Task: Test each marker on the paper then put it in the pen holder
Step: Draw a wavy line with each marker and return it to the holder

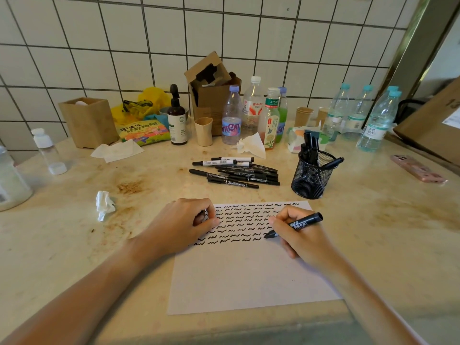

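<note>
The right hand (296,232) is gripping a black marker (295,225), its tip touching the paper (244,275) at the end of the lowest row of squiggles. The left hand (181,224), fingers curled and seemingly pinching the cap, is resting on the paper. Testing is underway. Next: recap, then drop the marker into the pen holder (312,178).
</note>
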